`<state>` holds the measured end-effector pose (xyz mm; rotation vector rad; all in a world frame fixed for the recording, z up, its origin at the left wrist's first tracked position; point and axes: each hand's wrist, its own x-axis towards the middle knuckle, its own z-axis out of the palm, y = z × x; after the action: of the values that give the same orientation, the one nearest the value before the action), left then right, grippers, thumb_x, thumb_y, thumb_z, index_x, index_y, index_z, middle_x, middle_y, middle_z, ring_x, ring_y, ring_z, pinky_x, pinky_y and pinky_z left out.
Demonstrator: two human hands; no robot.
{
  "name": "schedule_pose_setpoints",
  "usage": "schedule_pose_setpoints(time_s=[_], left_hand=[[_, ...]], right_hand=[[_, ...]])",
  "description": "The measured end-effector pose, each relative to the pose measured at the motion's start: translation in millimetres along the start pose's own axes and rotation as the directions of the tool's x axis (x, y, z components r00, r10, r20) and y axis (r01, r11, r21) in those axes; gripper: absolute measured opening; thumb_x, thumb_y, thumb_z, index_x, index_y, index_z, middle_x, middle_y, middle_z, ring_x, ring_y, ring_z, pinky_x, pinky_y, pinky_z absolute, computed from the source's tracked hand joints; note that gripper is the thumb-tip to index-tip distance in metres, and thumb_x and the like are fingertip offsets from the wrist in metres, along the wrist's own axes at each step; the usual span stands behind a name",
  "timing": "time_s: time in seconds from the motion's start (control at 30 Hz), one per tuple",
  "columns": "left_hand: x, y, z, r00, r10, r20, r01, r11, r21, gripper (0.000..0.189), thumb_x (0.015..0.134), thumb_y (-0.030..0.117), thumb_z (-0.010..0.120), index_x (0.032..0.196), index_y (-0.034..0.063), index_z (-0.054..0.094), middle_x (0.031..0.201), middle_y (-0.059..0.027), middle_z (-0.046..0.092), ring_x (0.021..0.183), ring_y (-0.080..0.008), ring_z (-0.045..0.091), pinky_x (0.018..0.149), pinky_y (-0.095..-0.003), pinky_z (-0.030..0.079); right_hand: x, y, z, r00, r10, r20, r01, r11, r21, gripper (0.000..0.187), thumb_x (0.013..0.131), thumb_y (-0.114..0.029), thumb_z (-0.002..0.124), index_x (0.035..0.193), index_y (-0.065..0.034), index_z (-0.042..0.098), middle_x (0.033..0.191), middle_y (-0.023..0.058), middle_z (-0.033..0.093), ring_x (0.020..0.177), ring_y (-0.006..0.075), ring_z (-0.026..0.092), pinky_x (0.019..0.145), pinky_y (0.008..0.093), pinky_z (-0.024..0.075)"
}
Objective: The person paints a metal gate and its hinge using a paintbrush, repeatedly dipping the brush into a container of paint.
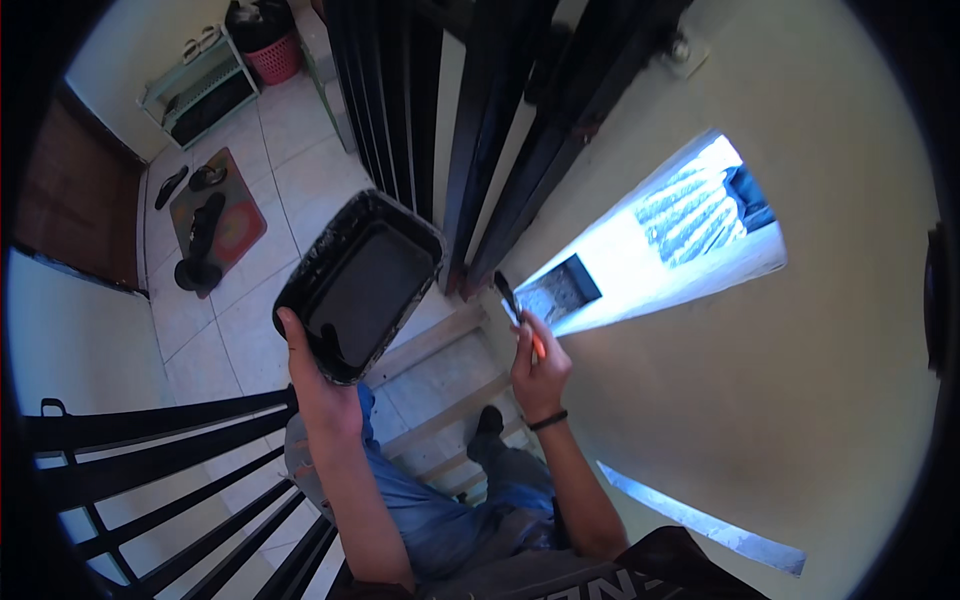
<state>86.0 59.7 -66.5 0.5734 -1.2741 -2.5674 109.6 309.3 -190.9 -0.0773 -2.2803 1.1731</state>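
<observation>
My left hand (319, 375) holds a black rectangular tray (367, 292) by its near left edge, with the thumb over the rim. Dark liquid or a dark smooth bottom shows inside the tray; I cannot tell which. My right hand (541, 367) grips a small brush (537, 343) with an orange handle, its dark end pointing up and away, close to the wall. Just beyond that hand is a narrow window opening (622, 262) in the wall. To the left of the brush tip stand black metal gate bars (480, 172).
Tiled stairs (435, 382) descend below me. A black metal railing (172, 435) runs at lower left. On the tiled floor lie a mat (232, 225) and dark sandals (202, 225). A green shoe rack (199, 90) and a pink basket (276, 60) stand at upper left.
</observation>
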Motion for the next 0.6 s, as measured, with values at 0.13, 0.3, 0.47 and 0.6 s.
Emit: schedule_pose_setpoints(time_s=[0.13,0.3,0.47,0.6], left_hand=[[9,0,-13,1.0,-0.026,-0.005,0.026,0.999,0.037,0.072,0.102,0.062,0.057,0.146,0.0056,0.053,0.139,-0.0095,0.063,0.121,-0.0219,0.067,0.093,-0.0387,0.059],[12,-4,-15,0.998,-0.013,0.06,0.012,1.0,0.023,0.074,0.101,0.06,0.061,0.142,-0.001,0.055,0.133,-0.0102,0.068,0.121,-0.0203,0.067,0.098,-0.0352,0.057],[-16,19,-7,0.997,0.03,0.067,-0.033,0.999,0.035,0.065,0.104,0.06,0.056,0.137,0.0039,0.057,0.127,-0.0115,0.07,0.105,-0.0212,0.075,0.076,-0.0364,0.067],[-52,37,5,0.991,0.065,0.12,-0.073,0.995,0.065,0.066,0.105,0.062,0.052,0.141,0.008,0.057,0.128,-0.0107,0.071,0.107,-0.0225,0.075,0.082,-0.0376,0.065]], right_hand=[[-22,-24,-31,0.962,0.264,0.074,-0.274,0.936,0.222,0.029,0.106,-0.013,0.061,0.129,0.0035,0.067,0.109,0.0189,0.077,0.089,0.0186,0.078,0.079,0.0331,0.0612],[-39,-41,-78,0.878,0.438,0.191,-0.467,0.699,0.542,0.034,0.112,-0.021,0.053,0.129,0.0063,0.063,0.108,0.0189,0.075,0.089,0.0234,0.078,0.073,0.033,0.0642],[-31,-87,-133,0.796,0.477,0.372,-0.577,0.413,0.705,0.044,0.113,-0.034,0.049,0.128,0.006,0.059,0.107,0.0229,0.074,0.09,0.0283,0.078,0.074,0.039,0.0663],[-30,-112,-170,0.777,0.466,0.424,-0.577,0.256,0.775,0.053,0.113,-0.043,0.045,0.127,0.0055,0.059,0.104,0.0236,0.075,0.087,0.0306,0.078,0.075,0.0422,0.0664]])
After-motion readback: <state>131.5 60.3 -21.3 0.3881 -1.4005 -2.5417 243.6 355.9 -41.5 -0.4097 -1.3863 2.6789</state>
